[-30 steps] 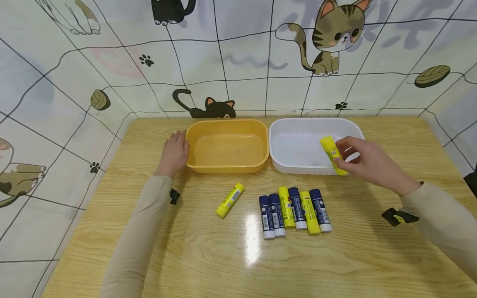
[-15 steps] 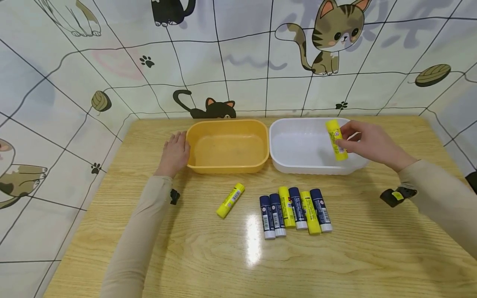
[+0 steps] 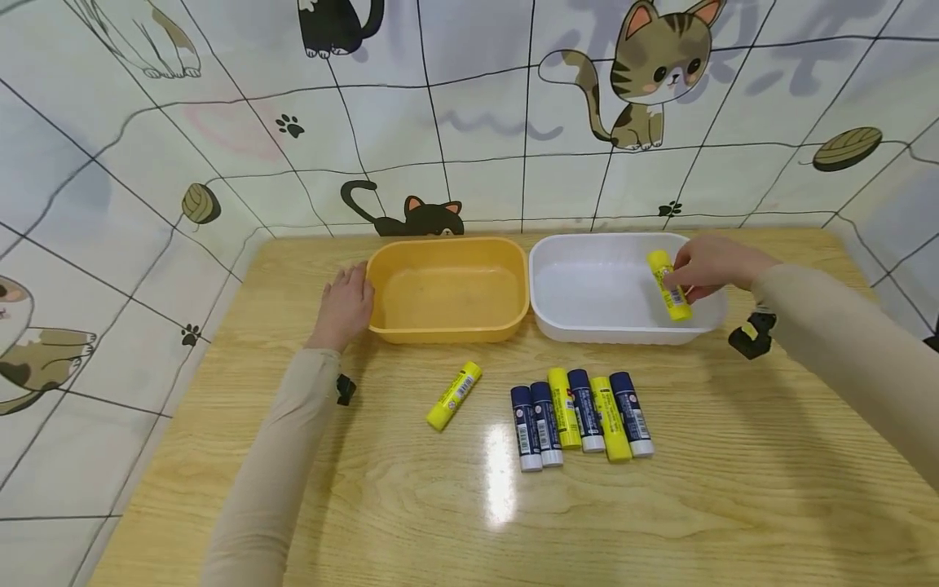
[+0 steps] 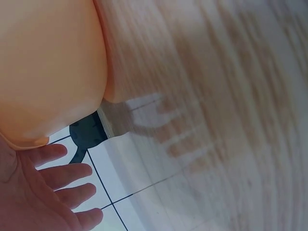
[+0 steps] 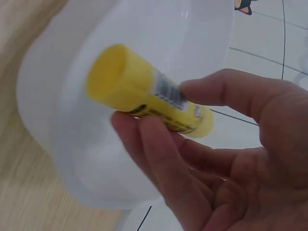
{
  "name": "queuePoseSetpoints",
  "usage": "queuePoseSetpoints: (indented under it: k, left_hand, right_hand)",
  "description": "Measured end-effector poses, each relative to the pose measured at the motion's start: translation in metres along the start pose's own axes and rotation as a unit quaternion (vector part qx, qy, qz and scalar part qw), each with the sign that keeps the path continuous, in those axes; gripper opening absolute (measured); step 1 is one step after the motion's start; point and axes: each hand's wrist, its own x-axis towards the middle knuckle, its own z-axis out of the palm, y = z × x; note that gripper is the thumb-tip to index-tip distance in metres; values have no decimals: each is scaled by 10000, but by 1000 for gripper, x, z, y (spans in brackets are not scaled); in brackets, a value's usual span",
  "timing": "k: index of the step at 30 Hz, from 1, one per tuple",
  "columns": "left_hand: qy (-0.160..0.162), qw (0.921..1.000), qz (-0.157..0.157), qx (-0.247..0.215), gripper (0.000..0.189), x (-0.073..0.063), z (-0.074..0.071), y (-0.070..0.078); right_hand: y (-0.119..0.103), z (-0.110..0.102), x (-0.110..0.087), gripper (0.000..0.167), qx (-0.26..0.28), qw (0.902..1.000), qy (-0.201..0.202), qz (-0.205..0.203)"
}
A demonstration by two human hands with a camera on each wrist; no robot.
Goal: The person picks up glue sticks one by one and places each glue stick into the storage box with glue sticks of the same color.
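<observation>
My right hand [image 3: 715,265] pinches a yellow glue stick [image 3: 669,285] between thumb and fingers over the right part of the white basin [image 3: 587,334]. In the right wrist view the glue stick [image 5: 144,91] is tilted, its barcode label showing and the basin wall [image 5: 43,86] behind it. My left hand [image 3: 342,308] rests against the left rim of the orange basin [image 3: 447,335], fingers extended. From the left wrist, the hand [image 4: 43,187] shows straight, spread fingers by the orange wall [image 4: 53,62].
On the wooden table [image 3: 367,505], one yellow glue stick [image 3: 454,396] lies slantwise by itself. To its right is a row of several glue sticks, blue ones [image 3: 526,428] mixed with yellow ones [image 3: 611,420]. A cat-print sheet [image 3: 484,122] stands behind the basins.
The right hand has carried the yellow glue stick from the white basin's front rim back and right, then lowered it a little over the basin's inside. My left hand stays put.
</observation>
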Motion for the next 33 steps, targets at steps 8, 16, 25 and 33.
queuePoseSetpoints:
  k: [8,16,25,33]
  left_hand:
    - [14,9999,-22,97,51,0,2,0]
    - [-25,10000,-47,46,51,-2,3,1]
    - [-44,9999,-87,90,51,-2,0,3]
    - [-58,9999,-87,71,51,-1,2,4]
  right_hand:
    - [-6,-7,20,27,-6,9951,-802,582]
    - [-16,-3,28,33,226,9876,-1031,1158]
    - [-16,-5,39,18,-424,9751,-1837,1172]
    - [-11,-1,39,18,-1193,9807,-1134,1056]
